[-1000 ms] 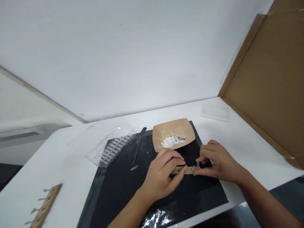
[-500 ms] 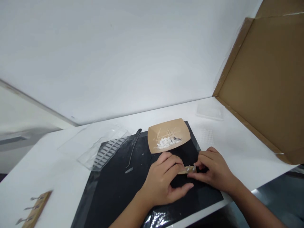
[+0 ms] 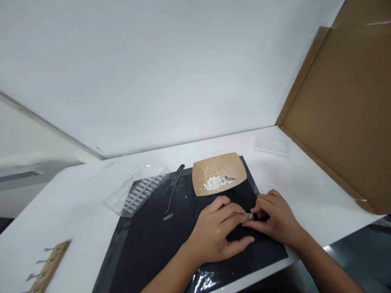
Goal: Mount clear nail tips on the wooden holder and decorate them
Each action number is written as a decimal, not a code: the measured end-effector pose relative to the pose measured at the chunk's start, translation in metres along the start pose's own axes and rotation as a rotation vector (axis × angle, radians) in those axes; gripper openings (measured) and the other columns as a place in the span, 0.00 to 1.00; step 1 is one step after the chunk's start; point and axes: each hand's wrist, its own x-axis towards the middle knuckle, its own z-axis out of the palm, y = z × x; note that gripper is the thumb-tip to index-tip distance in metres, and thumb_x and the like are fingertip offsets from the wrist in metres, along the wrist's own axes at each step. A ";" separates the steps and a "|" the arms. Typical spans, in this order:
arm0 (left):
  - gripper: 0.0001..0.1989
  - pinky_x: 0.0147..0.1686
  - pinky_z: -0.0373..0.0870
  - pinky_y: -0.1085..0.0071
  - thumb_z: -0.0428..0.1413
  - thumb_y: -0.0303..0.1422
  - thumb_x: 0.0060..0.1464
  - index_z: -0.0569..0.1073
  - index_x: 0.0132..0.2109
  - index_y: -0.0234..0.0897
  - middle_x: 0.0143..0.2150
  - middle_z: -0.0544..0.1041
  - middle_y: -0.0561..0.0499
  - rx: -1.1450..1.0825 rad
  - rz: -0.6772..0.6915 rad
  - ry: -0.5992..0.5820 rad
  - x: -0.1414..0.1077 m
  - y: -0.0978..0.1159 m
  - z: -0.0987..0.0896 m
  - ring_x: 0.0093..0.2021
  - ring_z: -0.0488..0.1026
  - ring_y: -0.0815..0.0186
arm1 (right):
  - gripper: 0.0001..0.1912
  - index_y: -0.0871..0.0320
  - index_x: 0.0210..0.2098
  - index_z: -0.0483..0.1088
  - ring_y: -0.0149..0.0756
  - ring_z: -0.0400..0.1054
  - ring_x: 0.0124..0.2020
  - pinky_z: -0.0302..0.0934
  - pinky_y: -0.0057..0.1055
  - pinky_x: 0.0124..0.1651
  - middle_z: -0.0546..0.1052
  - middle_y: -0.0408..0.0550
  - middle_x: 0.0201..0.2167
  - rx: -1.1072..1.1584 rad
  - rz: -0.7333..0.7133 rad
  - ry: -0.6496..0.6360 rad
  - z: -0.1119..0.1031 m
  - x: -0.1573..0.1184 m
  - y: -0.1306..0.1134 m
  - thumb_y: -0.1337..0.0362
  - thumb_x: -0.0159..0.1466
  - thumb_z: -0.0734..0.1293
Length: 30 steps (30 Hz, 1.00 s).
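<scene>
Over the black mat (image 3: 152, 248), my left hand (image 3: 221, 230) covers most of a small wooden strip (image 3: 251, 217), its fingertips bent onto the strip and its thumb held apart below. My right hand (image 3: 273, 213) pinches the strip's right end, where a small metallic piece shows between thumb and forefinger. The two hands' fingertips nearly meet. Just beyond them sits a brown paper tray (image 3: 198, 173) holding white bits and thin sticks.
Black tweezers (image 3: 174, 187) and a small clear piece (image 3: 168, 217) lie left of the hands. A clear plastic tray (image 3: 143, 191) is farther left. A wooden strip with metal pieces (image 3: 50, 266) lies lower left. Cardboard (image 3: 342, 114) stands at right.
My left hand has slid right along the strip and now hides more of it, leaving one metallic piece showing instead of two. The view has shifted slightly.
</scene>
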 end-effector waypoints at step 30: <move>0.06 0.54 0.54 0.50 0.58 0.32 0.68 0.77 0.40 0.39 0.38 0.82 0.52 0.239 -0.066 -0.078 0.009 0.015 0.019 0.45 0.72 0.59 | 0.09 0.55 0.36 0.69 0.34 0.66 0.31 0.50 0.36 0.40 0.73 0.40 0.31 -0.019 -0.023 -0.060 -0.002 -0.003 0.002 0.62 0.65 0.74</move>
